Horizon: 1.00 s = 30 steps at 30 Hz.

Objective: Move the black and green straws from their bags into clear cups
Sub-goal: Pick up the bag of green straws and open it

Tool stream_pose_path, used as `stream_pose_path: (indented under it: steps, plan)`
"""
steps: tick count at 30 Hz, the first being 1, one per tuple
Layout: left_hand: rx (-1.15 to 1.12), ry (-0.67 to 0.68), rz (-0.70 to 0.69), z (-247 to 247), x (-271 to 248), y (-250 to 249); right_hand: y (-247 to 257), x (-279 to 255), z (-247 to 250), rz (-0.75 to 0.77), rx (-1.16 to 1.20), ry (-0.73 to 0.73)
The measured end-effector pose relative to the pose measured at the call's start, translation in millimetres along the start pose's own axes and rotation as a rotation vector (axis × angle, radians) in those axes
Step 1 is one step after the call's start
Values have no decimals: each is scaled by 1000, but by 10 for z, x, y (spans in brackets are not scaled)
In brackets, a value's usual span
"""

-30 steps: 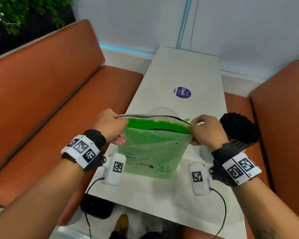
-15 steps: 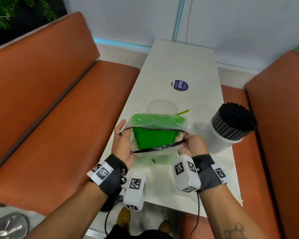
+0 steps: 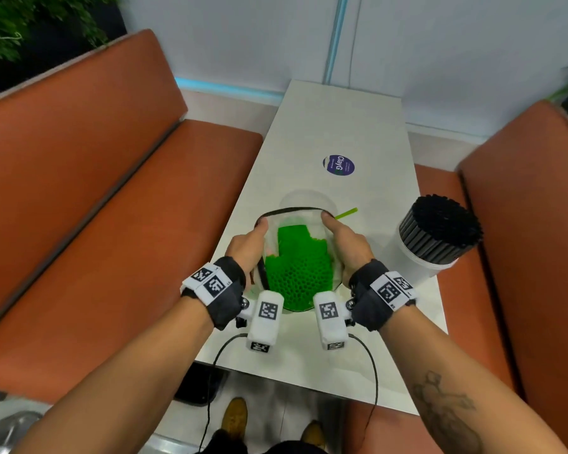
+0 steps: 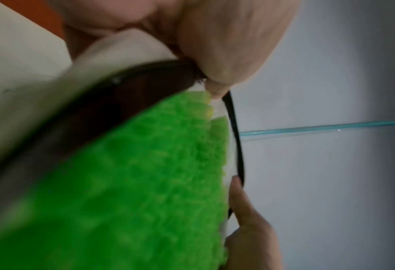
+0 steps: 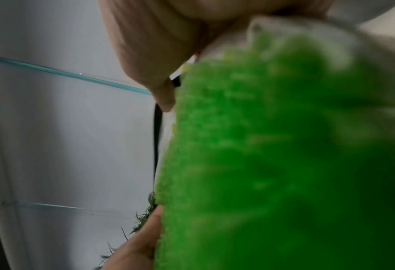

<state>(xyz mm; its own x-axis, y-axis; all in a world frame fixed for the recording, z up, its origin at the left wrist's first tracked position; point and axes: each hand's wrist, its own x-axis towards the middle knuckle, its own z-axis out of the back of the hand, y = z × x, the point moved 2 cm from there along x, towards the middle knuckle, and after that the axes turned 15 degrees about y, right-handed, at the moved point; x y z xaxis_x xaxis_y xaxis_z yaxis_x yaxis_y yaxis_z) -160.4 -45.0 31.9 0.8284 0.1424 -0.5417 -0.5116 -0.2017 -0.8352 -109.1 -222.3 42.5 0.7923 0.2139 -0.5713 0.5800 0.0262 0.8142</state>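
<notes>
A clear bag with a black zip rim (image 3: 292,209) stands upright near the table's front edge, its mouth spread wide. Packed green straws (image 3: 297,267) fill it, ends up. My left hand (image 3: 248,247) grips the bag's left side, thumb over the rim. My right hand (image 3: 343,245) grips the right side the same way. In the wrist views the green straws (image 4: 134,182) (image 5: 273,155) are blurred and close. An empty clear cup (image 3: 309,199) stands just behind the bag. A clear cup full of black straws (image 3: 436,232) stands at the right.
One loose green straw (image 3: 346,213) lies on the white table (image 3: 335,126) beside the empty cup. A round purple sticker (image 3: 338,164) sits mid-table. Orange benches (image 3: 112,208) flank the table on both sides. A wall closes off the far end.
The bag went from held up with its mouth nearly flat to standing low at the table's front edge. Both hands slid down its sides and spread the mouth wide.
</notes>
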Motion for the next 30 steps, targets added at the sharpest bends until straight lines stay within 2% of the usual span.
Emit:
stream_pose_path:
  steps: [3, 6, 9, 11, 13, 15, 17, 18, 20, 23, 26, 28, 30]
  plan:
    - [-41, 8, 62, 43, 62, -5, 12, 33, 11, -25, -11, 22]
    - [15, 62, 110, 92, 72, -33, -13, 58, 52, -85, -48, 19]
    - [-59, 280, 173, 116, 32, -16, -67, 37, 78, -151, -9, 118]
    - [-231, 387, 147, 148, -34, 5, -75, -5, 112, -134, 61, 184]
    - [-408, 366, 104, 195, -94, 46, -83, -49, 183, -55, 227, 208]
    - [-387, 269, 25, 254, -124, 96, -104, -73, 250, 27, 313, 225]
    - [-133, 145, 41, 272, -163, 161, -141, -114, 310, 75, 156, 209]
    - [-38, 130, 74, 255, -191, 184, -161, -145, 314, 73, 51, 178]
    - [-12, 178, 103, 197, -220, 204, -220, -166, 323, 33, -63, 107]
    - [-234, 225, 69, 163, -188, 165, -212, -140, 297, -9, 57, 77]
    - [-569, 242, 104, 141, -117, 207, -157, -67, 347, -85, 349, 51]
    - [-684, 263, 126, 102, -94, 312, -201, -32, 319, -122, 541, 97]
    - [-732, 319, 157, 35, -102, 445, -315, -9, 215, -115, 627, 132]
